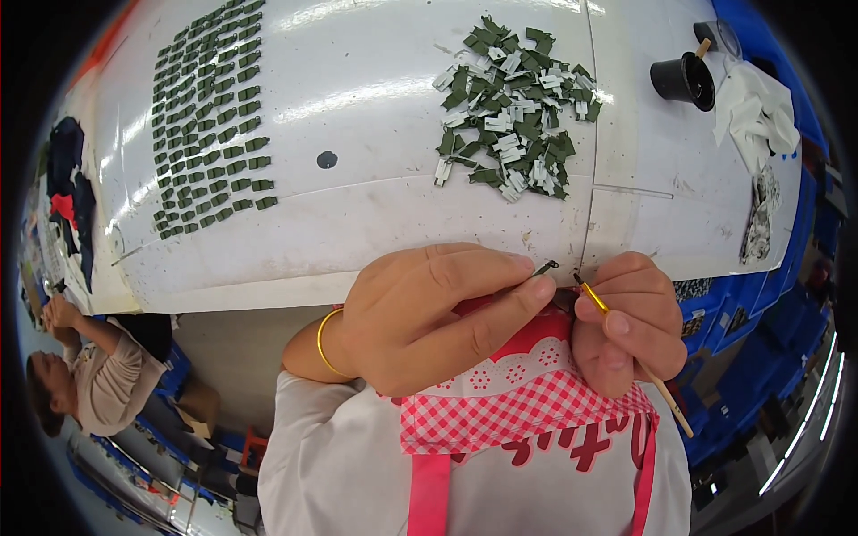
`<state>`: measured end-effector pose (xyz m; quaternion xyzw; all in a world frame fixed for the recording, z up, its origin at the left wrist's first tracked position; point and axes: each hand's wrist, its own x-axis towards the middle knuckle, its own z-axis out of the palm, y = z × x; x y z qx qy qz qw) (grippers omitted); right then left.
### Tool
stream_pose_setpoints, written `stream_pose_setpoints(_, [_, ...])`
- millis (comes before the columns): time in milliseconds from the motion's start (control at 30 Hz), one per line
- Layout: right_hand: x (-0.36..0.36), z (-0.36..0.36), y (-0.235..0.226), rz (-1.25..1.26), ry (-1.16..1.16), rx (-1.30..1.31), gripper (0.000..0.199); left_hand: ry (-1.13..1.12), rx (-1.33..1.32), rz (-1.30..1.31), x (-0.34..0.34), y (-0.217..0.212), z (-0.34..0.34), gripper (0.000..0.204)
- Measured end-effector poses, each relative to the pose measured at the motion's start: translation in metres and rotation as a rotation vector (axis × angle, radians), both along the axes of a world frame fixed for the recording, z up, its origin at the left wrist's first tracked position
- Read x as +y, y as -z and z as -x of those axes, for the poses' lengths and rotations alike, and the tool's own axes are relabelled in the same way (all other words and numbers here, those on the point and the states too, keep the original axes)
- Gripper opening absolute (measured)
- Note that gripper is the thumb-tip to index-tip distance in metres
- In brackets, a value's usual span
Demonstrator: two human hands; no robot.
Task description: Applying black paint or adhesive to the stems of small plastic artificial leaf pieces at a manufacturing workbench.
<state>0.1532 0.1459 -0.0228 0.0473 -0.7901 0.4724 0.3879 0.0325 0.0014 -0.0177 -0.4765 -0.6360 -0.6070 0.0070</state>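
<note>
Pinching a small dark piece with a loop at its tip [547,266] between thumb and fingers, the left hand [438,313] sits just in front of the worktop's near edge, with the piece a little off centre toward 3 o'clock. Its full shape is hard to make out, since the fingertips seem to cover most of it. Facing it, the right hand [630,326] is closed on a thin brush with a yellow metal collar and pale wooden handle [593,297]; the dark tip points toward 11 o'clock, near the piece but apart from it, and the handle runs out toward 5 o'clock. The two hands do not touch each other.

On the glossy white worktop [366,116], a loose heap of flat dark-green and white pieces [518,112] lies at 1 o'clock, and neat rows of small dark-green pieces [210,125] stand at 10 o'clock. Toward 2 o'clock, a round black cup [684,82] sits near a crumpled white cloth [755,112]. At 8 o'clock, another person in a light top [116,380] is beside the worktop
</note>
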Motion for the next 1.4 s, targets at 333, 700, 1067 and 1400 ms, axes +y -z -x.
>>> stream_pose_setpoints(333, [-0.003,0.004,0.001,-0.082,0.002,-0.006,0.019,-0.016,0.088,-0.001,0.004,0.0,0.002,0.014])
stream_pose_setpoints(700, [-0.003,0.006,0.001,-0.086,-0.007,-0.026,0.016,-0.052,0.096,-0.029,0.004,0.004,0.0,0.015])
stream_pose_setpoints(1067, [-0.004,0.004,0.002,-0.044,0.036,0.011,0.02,0.049,0.091,0.039,0.0,0.003,0.012,0.02])
stream_pose_setpoints(1400, [0.0,0.001,0.003,0.035,0.025,0.024,0.02,0.116,-0.212,0.187,-0.009,-0.016,0.016,0.03])
